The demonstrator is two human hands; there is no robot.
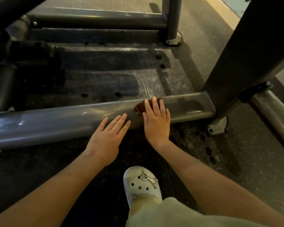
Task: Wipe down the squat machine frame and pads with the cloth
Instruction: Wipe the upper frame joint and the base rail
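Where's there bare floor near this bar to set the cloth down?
The rubber floor between the near bar and the far bar is bare. Crowded: the right hand presses the cloth by the upright post and its bolted foot; left hand and shoe fill the near side.

Grey frame tube (56, 122), dark brown cloth (140, 106), white clog (140, 182), black white-speckled rubber floor (252, 145).

Right hand (156, 123) presses brown cloth (140, 106) on grey frame tube (56, 122).
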